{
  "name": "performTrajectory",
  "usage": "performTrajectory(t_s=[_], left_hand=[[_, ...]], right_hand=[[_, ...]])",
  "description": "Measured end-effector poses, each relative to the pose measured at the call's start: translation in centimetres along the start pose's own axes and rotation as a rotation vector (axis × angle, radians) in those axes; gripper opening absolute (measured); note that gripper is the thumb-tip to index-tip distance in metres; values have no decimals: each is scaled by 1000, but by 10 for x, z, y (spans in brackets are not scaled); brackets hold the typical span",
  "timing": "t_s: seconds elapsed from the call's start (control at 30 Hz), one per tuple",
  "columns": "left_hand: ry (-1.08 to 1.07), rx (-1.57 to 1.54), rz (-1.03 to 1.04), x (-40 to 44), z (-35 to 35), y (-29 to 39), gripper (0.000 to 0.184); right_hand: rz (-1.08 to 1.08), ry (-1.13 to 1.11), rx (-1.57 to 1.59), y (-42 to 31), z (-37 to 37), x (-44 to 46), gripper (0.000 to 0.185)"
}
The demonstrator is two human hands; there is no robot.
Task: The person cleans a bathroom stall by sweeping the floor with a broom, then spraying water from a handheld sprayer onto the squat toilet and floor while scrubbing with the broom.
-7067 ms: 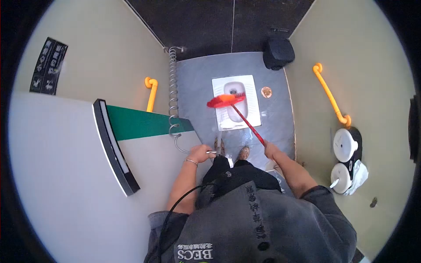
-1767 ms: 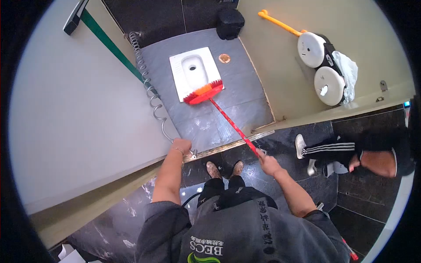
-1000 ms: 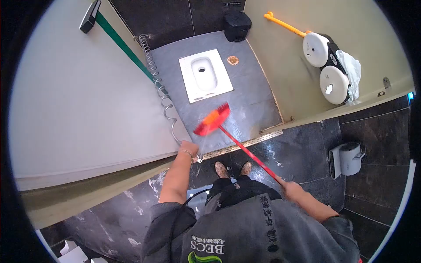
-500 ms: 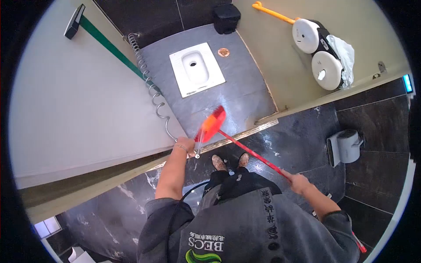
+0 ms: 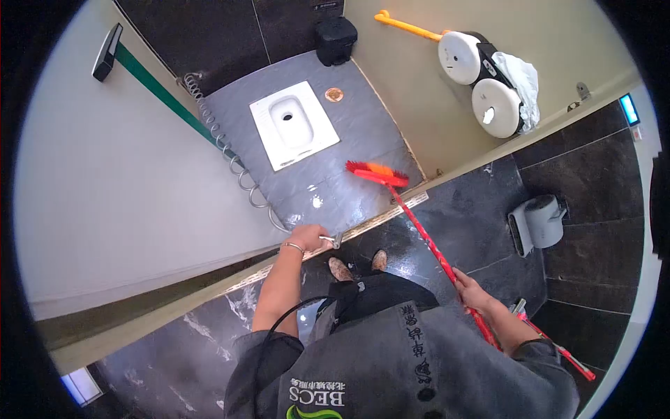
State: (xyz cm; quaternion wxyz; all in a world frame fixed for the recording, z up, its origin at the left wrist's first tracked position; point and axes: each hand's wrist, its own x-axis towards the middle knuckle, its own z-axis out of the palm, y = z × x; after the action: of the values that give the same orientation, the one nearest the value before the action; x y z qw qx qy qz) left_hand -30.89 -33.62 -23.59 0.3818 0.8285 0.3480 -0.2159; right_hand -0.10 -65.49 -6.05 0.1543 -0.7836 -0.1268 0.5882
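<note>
A silvery coiled hose (image 5: 259, 205) is slanting toward 5 o'clock beside the pale grey door panel (image 5: 139, 188); a tug against its coils could jerk the small metal nozzle (image 5: 337, 241) that the worker's left hand (image 5: 309, 237) is clasping in a closed fist. At 6 o'clock, speckled shoes (image 5: 340, 269) are standing on dark, glossy tile (image 5: 426, 262), where a slick surface could cause a slip. At 1 o'clock from the shoes, a red plastic broom with an orange patch (image 5: 429, 241) is reaching across the pale slotted threshold strip (image 5: 414, 201), its head lying near the beige partition (image 5: 419, 91); a sideways swing could catch the bristles on the panel's lower edge. Whether the head is touching the floor, the view is not showing. The broom's long axis is running between roughly 5 and 11 o'clock, head end pointing toward 11, bristles facing away from the worker. The right hand (image 5: 474, 292) is wrapping narrowly around the handle, whose rear is passing close to the forearm.
</note>
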Motion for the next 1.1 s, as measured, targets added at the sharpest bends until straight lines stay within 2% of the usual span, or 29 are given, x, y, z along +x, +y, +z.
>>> performTrajectory(t_s=[0.03,0.1,0.23,0.3,0.43,0.5,0.53,0.6,0.67,0.73,0.77,0.8,0.93,0.97,1.0,1.1], left_hand=[[0,-3,8,3,-4,2,39],[-3,-227,62,11,-20,8,40],[12,-332,179,14,-42,27,41],[-18,-416,236,26,-39,26,35],[67,-417,227,22,-54,29,34],[74,-503,220,20,-60,23,33],[144,-427,119,14,-67,27,33],[117,-429,88,13,-82,32,34],[126,-466,60,22,-76,24,36],[131,-447,30,25,-83,31,39],[129,-442,-3,25,-85,34,41],[128,-465,6,29,-83,32,42],[148,-405,-79,36,-82,38,43],[148,-398,-84,37,-81,38,43],[176,-381,-115,37,-78,36,44],[175,-338,-139,31,-75,21,43]], right_hand=[[2,8,0,-4,1,-9,48],[141,-35,119,-11,3,-18,48],[167,-89,205,-3,16,5,48],[134,-67,279,1,18,22,48],[111,-40,259,-22,-1,61,47],[141,-174,520,-31,-12,97,48],[140,-180,526,-38,-13,111,48],[-16,-89,220,-65,-14,147,48],[-111,-151,172,-97,-23,190,49],[-246,-102,49,-124,-31,240,49],[-219,-41,-57,-140,-30,261,51],[-294,-119,36,-156,-29,272,51],[-326,-107,-19,-200,-18,300,50],[-325,-193,35,-206,-21,302,48],[-319,-279,94,-206,-23,302,46],[-388,-305,101,-173,-30,254,46]])
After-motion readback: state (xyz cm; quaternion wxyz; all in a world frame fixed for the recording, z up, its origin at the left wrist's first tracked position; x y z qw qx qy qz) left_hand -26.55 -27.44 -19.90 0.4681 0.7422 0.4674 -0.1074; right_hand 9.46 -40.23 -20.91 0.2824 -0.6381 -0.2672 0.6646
